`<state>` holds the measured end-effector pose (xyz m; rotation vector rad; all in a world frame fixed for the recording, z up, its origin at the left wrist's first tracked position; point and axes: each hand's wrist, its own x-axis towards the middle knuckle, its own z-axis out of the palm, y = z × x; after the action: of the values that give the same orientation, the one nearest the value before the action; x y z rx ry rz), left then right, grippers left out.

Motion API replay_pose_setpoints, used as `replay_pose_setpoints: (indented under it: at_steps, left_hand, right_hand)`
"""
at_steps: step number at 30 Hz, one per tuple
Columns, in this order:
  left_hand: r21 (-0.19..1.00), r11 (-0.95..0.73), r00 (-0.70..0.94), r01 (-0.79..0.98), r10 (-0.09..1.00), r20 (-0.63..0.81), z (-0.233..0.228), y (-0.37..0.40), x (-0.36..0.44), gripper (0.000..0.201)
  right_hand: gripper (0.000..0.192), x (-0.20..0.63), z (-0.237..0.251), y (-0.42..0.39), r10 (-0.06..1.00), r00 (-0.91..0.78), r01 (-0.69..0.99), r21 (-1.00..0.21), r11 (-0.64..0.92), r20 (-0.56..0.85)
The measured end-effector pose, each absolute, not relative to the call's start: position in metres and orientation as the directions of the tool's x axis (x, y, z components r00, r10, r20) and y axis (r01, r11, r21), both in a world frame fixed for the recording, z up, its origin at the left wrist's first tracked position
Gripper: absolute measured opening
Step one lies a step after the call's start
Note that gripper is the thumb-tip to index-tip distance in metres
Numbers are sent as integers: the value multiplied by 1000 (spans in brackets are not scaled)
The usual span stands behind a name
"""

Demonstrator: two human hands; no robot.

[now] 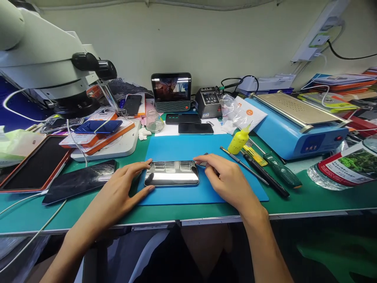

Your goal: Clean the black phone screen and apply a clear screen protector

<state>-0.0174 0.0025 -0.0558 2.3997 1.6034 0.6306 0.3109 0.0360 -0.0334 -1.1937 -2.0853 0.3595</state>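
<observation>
A smartphone (pixel 172 173) lies sideways on the blue mat (pixel 182 196), its glossy screen facing up and reflecting light. My left hand (pixel 120 186) grips its left end, thumb at the near edge and fingertips at the far corner. At the phone's far right corner rests the index fingertip of my right hand (pixel 225 177). The other right fingers curl under the palm around something dark and thin, mostly hidden. Just beyond that hand a yellow dropper bottle (pixel 239 140) stands tilted, beside a metal pick-like tool (pixel 244 165).
A microscope (pixel 59 70) overhangs the left, above stacked phones and boxes. A dark phone (pixel 79 182) lies left of the mat. To the right are a green-handled screwdriver (pixel 282 171), a blue heating plate machine (pixel 288 133) and a water bottle (pixel 347 165). A small display (pixel 171 92) stands behind.
</observation>
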Motion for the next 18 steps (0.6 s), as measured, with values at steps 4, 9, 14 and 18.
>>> replay_pose_setpoints:
  at_steps: [4, 9, 14, 18]
  left_hand:
    - [354, -468, 390, 810, 880, 271, -55, 2, -18, 40]
    - [260, -537, 481, 803, 840, 249, -54, 4, -17, 33]
    - [243, -539, 486, 807, 839, 245, -53, 4, -16, 33]
    - [256, -527, 469, 811, 846, 255, -51, 3, -16, 32]
  right_hand:
    - [37, 309, -33, 35, 795, -379, 622, -506, 598, 475]
    - [32, 308, -35, 33, 706, -483, 585, -410, 700, 517]
    - [36, 306, -34, 31, 642, -566, 607, -266, 749, 517]
    - [42, 302, -33, 30, 636, -590, 617, -230, 753, 498]
